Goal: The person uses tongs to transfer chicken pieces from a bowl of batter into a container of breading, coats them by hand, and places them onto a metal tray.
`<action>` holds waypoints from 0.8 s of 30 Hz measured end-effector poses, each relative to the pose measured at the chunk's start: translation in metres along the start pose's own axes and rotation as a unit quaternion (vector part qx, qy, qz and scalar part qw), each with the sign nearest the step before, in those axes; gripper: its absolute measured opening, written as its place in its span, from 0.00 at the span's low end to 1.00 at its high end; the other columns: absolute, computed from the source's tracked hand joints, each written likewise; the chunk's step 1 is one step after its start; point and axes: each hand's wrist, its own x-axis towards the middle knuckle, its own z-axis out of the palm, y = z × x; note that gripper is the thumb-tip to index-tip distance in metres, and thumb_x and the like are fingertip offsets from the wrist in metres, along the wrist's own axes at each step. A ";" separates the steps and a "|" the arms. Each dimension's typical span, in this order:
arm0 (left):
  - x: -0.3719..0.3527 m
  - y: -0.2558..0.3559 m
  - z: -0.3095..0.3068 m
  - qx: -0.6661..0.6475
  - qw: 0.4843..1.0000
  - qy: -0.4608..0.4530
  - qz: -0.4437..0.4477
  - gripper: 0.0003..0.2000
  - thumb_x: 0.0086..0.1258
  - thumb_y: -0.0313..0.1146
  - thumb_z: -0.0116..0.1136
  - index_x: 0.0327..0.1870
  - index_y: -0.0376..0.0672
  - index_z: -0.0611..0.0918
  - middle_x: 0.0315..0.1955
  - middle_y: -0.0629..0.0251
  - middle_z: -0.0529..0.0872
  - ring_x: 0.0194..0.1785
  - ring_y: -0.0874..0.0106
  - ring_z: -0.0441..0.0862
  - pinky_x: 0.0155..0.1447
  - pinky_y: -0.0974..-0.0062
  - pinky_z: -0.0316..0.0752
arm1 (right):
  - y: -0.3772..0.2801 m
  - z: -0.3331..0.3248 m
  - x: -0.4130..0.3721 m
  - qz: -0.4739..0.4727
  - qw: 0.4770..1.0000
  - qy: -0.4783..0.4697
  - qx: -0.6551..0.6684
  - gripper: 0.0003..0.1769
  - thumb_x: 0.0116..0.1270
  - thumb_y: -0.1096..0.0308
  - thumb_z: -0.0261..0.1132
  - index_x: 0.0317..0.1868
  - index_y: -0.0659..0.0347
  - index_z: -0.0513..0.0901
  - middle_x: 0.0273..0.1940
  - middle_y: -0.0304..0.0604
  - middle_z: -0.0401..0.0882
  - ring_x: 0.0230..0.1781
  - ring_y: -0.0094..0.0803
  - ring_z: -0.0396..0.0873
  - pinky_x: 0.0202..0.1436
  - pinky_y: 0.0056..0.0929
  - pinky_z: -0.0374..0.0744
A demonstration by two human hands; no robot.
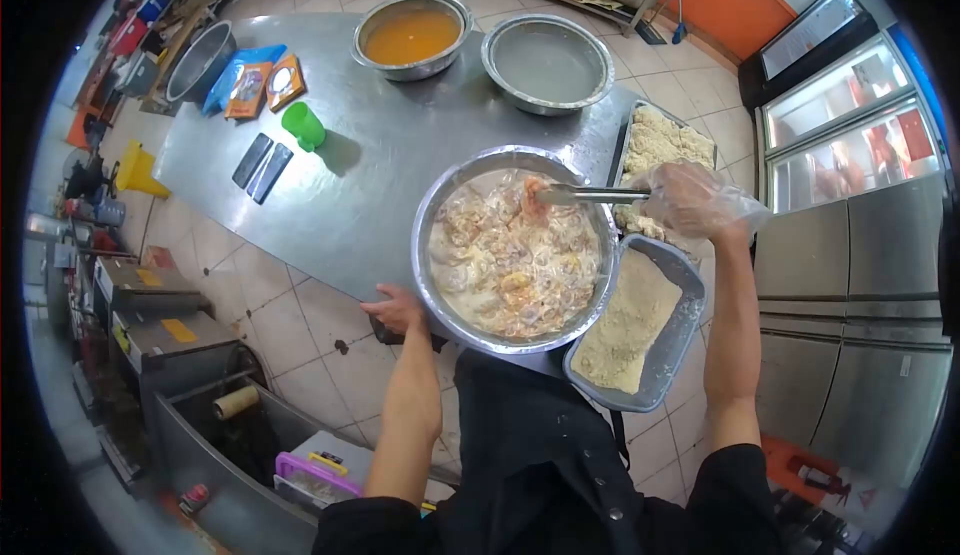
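Metal tongs clasped in the right hand could, if slackened, drop meat between it and the open, seemingly empty left hand.

No lettering, brand or number can be read; the printed surfaces are too small or blurred.
On the tabletop, the left orange packet and right orange packet carry printing too fine to make out; yellow stickers mark two grey metal units at left, wording illegible; at right, a red panel on the glass-doored fridge and a small pale label on a steel door are equally unclear.
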 end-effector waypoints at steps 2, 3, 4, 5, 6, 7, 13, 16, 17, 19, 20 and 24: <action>0.006 -0.010 0.005 -0.008 1.000 0.003 0.016 0.36 0.78 0.54 0.48 0.76 0.33 0.61 0.62 0.35 0.79 0.60 0.41 0.81 0.64 0.49 0.74 | -0.009 -0.011 -0.011 0.015 0.999 0.043 -0.022 0.20 0.63 0.60 0.63 0.56 0.43 0.89 0.33 0.53 0.86 0.35 0.47 0.85 0.45 0.48 0.81; 0.010 -0.014 0.012 -0.011 1.000 0.006 0.028 0.36 0.78 0.54 0.48 0.76 0.33 0.61 0.63 0.35 0.78 0.60 0.41 0.81 0.64 0.49 0.74 | -0.022 -0.016 -0.017 -0.005 0.998 0.066 -0.002 0.18 0.66 0.60 0.62 0.54 0.46 0.89 0.30 0.53 0.84 0.33 0.48 0.85 0.42 0.49 0.80; 0.012 -0.012 0.019 -0.016 1.000 0.008 0.026 0.36 0.78 0.54 0.48 0.76 0.33 0.61 0.63 0.35 0.78 0.60 0.41 0.81 0.64 0.49 0.74 | -0.020 -0.002 -0.014 -0.007 0.998 0.069 -0.005 0.18 0.66 0.60 0.62 0.54 0.46 0.89 0.30 0.53 0.84 0.33 0.48 0.85 0.42 0.49 0.80; 0.013 -0.015 0.024 -0.019 0.998 0.036 0.047 0.36 0.78 0.54 0.48 0.76 0.33 0.61 0.63 0.35 0.78 0.60 0.41 0.81 0.63 0.48 0.75 | -0.015 0.025 -0.004 -0.090 0.972 0.212 -0.038 0.15 0.68 0.61 0.61 0.52 0.50 0.89 0.27 0.53 0.82 0.31 0.48 0.84 0.40 0.49 0.80; 0.014 -0.023 0.024 -0.018 0.995 0.065 0.067 0.37 0.77 0.54 0.48 0.76 0.33 0.61 0.62 0.35 0.79 0.60 0.41 0.81 0.62 0.47 0.75 | -0.013 0.043 0.001 -0.172 0.921 0.344 -0.067 0.14 0.71 0.62 0.60 0.50 0.54 0.88 0.25 0.53 0.81 0.29 0.48 0.84 0.37 0.49 0.80; 0.011 -0.024 0.020 -0.012 0.996 0.067 0.063 0.37 0.77 0.54 0.48 0.76 0.33 0.61 0.62 0.35 0.79 0.60 0.41 0.81 0.62 0.47 0.75 | -0.039 0.045 0.006 -0.055 0.963 0.220 -0.144 0.05 0.67 0.73 0.61 0.37 0.63 0.82 0.27 0.49 0.83 0.29 0.40 0.86 0.38 0.39 0.84; 0.008 -0.003 0.009 -0.011 0.999 0.022 0.040 0.37 0.77 0.55 0.49 0.76 0.34 0.61 0.61 0.35 0.79 0.58 0.41 0.82 0.60 0.49 0.77 | -0.074 0.131 0.017 -0.113 0.967 0.203 -0.106 0.06 0.70 0.75 0.58 0.39 0.63 0.83 0.27 0.49 0.83 0.27 0.40 0.86 0.30 0.41 0.85; 0.006 -0.013 0.008 -0.012 1.000 0.000 0.014 0.37 0.76 0.55 0.49 0.76 0.35 0.61 0.58 0.36 0.82 0.57 0.41 0.82 0.60 0.49 0.77 | -0.067 0.105 0.015 -0.056 0.995 0.052 -0.067 0.09 0.72 0.73 0.58 0.44 0.63 0.85 0.27 0.49 0.83 0.27 0.38 0.85 0.33 0.42 0.84; 0.006 -0.016 0.014 -0.007 0.998 0.044 0.039 0.37 0.76 0.56 0.49 0.76 0.35 0.61 0.55 0.36 0.83 0.56 0.41 0.83 0.59 0.49 0.77 | -0.056 0.100 0.012 -0.060 0.997 0.039 -0.035 0.10 0.72 0.70 0.59 0.47 0.61 0.86 0.28 0.50 0.83 0.29 0.38 0.85 0.34 0.42 0.83; 0.008 -0.012 0.015 -0.006 0.994 0.086 0.073 0.37 0.76 0.56 0.48 0.76 0.36 0.61 0.53 0.37 0.84 0.55 0.41 0.83 0.59 0.49 0.78 | -0.038 0.081 0.003 -0.059 0.998 0.033 0.002 0.13 0.72 0.67 0.60 0.51 0.59 0.87 0.29 0.50 0.83 0.31 0.38 0.85 0.35 0.43 0.83; 0.007 -0.009 0.010 0.000 0.998 0.045 0.037 0.37 0.76 0.56 0.48 0.76 0.36 0.61 0.53 0.37 0.85 0.55 0.41 0.84 0.59 0.49 0.78 | -0.030 0.068 -0.005 -0.048 0.998 -0.001 0.047 0.16 0.72 0.64 0.61 0.56 0.55 0.86 0.32 0.51 0.84 0.31 0.38 0.84 0.37 0.42 0.82; 0.014 -0.019 0.025 0.005 0.999 0.034 0.029 0.37 0.77 0.58 0.46 0.76 0.37 0.61 0.53 0.39 0.85 0.53 0.41 0.84 0.57 0.48 0.78 | 0.036 0.083 -0.025 -0.155 0.968 0.040 0.191 0.23 0.68 0.62 0.68 0.63 0.54 0.84 0.33 0.50 0.84 0.30 0.36 0.80 0.39 0.38 0.79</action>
